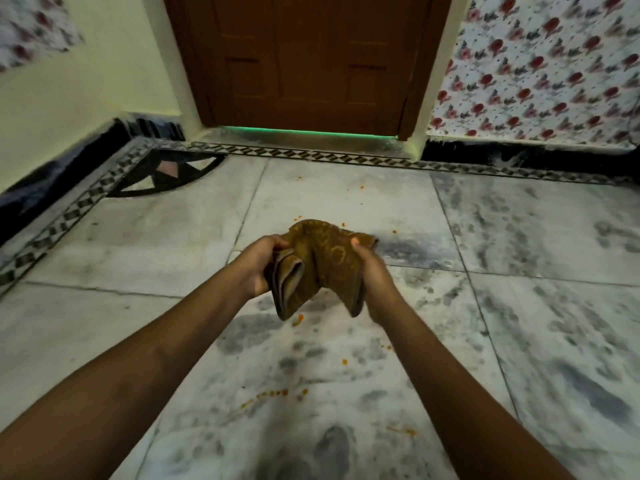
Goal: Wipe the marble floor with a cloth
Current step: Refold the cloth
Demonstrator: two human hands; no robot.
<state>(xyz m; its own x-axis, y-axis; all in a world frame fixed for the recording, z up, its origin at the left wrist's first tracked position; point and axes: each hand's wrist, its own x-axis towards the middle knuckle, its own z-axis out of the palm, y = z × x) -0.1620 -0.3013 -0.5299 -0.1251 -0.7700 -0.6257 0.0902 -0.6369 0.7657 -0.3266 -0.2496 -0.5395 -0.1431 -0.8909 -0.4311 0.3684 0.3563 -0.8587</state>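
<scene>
dim indoor light | green glow under door (308, 131) | edges blurred, perhaps motion

brown door (304, 60) | floral wall (540, 67) | black skirting (519, 157) | patterned border (311, 154)

Both arms out front, hands close together w/ a cloth (317, 263) between them.

L forearm comes in from lower left, R forearm from lower right, both bare, converging toward centre. L hand (261, 263) curled round the folded left side of the cloth, thumb on top, palm facing inward. R hand (375, 282) grips the right side, thumb on top near the upper edge, fingers wrapped under, hidden. Hands level, near each other, not touching.
</scene>
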